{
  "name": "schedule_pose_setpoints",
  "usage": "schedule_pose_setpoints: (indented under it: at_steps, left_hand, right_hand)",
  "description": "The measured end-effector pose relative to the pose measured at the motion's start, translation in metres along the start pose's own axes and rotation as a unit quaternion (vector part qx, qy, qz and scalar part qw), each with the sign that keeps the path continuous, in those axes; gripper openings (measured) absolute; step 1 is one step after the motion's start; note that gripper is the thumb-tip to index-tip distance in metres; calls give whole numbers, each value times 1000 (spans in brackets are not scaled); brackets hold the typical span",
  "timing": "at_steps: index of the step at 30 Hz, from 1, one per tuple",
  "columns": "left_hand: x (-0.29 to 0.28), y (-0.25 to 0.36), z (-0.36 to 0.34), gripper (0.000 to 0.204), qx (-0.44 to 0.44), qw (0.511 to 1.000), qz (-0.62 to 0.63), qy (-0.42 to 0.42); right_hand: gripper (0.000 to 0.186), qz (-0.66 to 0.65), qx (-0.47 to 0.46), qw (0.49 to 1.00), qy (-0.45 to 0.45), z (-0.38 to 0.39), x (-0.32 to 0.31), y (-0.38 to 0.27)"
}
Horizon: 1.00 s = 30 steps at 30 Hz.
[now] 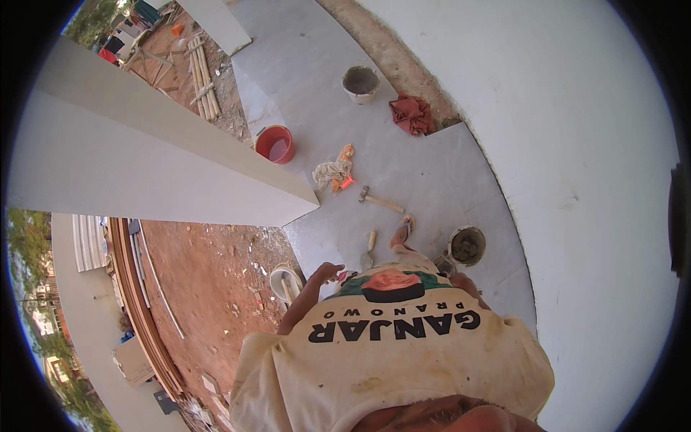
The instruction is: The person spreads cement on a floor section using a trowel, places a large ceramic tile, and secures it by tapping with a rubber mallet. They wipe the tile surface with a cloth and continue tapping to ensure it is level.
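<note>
My left hand (pixel 330 272) hangs beside my left side, fingers loosely bent and apart, with nothing visible in them. Just ahead of it, a trowel (pixel 371 242) with a wooden handle lies on the grey floor tiles. My right hand (pixel 461 278) is mostly hidden by my shirt, and its fingers do not show. Close to it stands a bucket of grey mortar (pixel 467 246). A hammer (pixel 380 200) with a wooden handle rests on the tiles beyond my sandalled foot (pixel 404 232).
Farther off are a crumpled cloth (pixel 332 173), a red bucket of liquid (pixel 276 145), a second mortar bucket (pixel 360 84) and a crumpled dark-red sack (pixel 412 115). A white pillar (pixel 180 158) juts in from the left; a white wall (pixel 576 180) bounds the right. A pale bucket (pixel 285 279) stands by the tile edge.
</note>
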<state>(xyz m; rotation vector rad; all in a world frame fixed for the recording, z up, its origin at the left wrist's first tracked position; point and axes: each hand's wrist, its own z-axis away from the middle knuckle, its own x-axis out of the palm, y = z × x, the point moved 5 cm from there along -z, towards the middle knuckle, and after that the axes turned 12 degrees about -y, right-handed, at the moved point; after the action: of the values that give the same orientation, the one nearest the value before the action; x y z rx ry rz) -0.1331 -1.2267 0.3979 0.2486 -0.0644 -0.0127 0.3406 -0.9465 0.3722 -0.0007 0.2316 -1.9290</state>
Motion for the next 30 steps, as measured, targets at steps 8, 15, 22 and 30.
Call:
schedule_pose_setpoints:
  at_steps: [8,15,22,30]
  left_hand:
    - [-48,151,-1,64,53,997,11,49]
    - [-55,220,-28,77,86,985,146,28]
    - [-113,261,-66,84,7,990,138,20]
    - [-230,369,-89,75,37,991,125,23]
  right_hand:
    - [40,3,-97,994,45,-54,-177,-113]
    - [37,-119,-58,985,109,-24,-255,-217]
    - [44,51,-14,998,45,-51,-285,-258]
    - [53,65,-5,998,24,-71,-322,-312]
